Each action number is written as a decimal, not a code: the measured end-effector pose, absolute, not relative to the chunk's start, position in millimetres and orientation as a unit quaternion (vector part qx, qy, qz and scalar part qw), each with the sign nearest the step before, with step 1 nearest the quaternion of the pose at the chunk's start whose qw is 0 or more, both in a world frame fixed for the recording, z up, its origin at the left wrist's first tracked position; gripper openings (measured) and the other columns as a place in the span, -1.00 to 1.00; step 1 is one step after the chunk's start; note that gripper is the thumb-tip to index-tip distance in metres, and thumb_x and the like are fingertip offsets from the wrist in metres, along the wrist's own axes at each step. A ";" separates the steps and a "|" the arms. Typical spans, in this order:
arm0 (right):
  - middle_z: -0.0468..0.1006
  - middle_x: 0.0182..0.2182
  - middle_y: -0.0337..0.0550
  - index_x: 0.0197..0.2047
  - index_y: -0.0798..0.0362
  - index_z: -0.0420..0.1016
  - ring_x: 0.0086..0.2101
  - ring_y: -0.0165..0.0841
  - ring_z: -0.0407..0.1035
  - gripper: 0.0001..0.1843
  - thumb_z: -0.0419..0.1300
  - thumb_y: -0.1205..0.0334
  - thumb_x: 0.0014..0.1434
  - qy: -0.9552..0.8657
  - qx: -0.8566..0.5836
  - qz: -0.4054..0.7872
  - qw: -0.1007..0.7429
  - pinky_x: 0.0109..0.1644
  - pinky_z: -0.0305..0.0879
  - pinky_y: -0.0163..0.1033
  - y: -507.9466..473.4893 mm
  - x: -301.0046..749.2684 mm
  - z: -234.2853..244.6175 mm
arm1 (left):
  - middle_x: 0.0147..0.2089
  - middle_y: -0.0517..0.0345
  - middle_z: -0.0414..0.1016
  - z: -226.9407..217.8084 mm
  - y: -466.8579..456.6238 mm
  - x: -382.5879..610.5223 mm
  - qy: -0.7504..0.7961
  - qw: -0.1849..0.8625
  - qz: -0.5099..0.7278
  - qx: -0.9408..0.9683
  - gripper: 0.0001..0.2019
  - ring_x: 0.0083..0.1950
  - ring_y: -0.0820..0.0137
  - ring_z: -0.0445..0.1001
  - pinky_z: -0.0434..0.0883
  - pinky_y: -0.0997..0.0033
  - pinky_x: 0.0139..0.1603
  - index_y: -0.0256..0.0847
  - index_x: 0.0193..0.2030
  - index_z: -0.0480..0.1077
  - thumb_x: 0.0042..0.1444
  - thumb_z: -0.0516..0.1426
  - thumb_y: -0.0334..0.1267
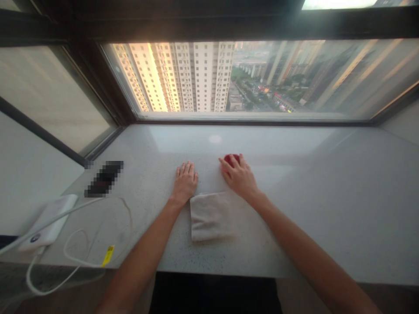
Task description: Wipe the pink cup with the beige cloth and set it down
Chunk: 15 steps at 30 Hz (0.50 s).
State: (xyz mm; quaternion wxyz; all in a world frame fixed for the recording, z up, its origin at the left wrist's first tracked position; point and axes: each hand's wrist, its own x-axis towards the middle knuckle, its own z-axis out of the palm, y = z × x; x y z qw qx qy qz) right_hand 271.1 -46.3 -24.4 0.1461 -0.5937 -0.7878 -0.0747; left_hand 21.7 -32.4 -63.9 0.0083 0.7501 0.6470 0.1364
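On the pale speckled window sill (310, 196), my left hand (186, 179) lies flat, fingers stretched out, with nothing held. To its right, my right hand (240, 174) curls over a small red object (231, 159). Most of that object is hidden under the palm and fingers, so its kind cannot be made out. Between my forearms rests a folded light grey cloth (212, 216), its upper left corner close to my left wrist. Neither hand grips the cloth.
A white power strip (54, 222) with white cables and a yellow tag (108, 256) lies at the left. Behind it is a dark pixelated object (104, 179). A dark-framed window (248, 122) bounds the back; the sill's front edge runs near my body.
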 end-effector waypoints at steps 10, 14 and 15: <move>0.25 0.52 0.28 0.58 -0.09 0.27 0.48 0.46 0.00 -0.37 0.00 0.00 0.54 -0.562 -0.808 -0.106 0.142 0.33 0.21 0.50 -15.4 467.8 -36.6 | 0.62 -0.18 0.20 -65.2 -32.9 28.8 0.650 -0.007 0.143 0.746 -0.42 0.65 -0.01 0.15 0.05 -0.09 0.68 -0.40 0.55 0.25 0.50 -0.10 -0.19; 0.08 0.57 0.41 0.58 0.06 0.26 0.52 0.55 -0.18 -0.35 0.00 0.03 0.54 -0.559 -0.799 -0.128 0.179 0.38 -0.05 0.69 -19.4 458.3 -28.4 | 0.63 -0.15 0.20 -66.8 -32.0 29.6 0.654 -0.016 0.133 0.745 -0.41 0.65 0.00 0.15 0.06 -0.09 0.68 -0.41 0.55 0.24 0.51 -0.12 -0.18; 0.01 0.59 0.40 0.61 0.09 0.19 0.54 0.52 -0.24 -0.33 -0.02 0.04 0.55 -0.580 -0.777 -0.147 0.197 0.40 -0.14 0.72 -28.5 437.6 -25.3 | 0.63 -0.14 0.20 -66.7 -31.9 29.7 0.655 -0.018 0.130 0.744 -0.41 0.65 0.01 0.15 0.06 -0.09 0.68 -0.40 0.55 0.24 0.51 -0.12 -0.18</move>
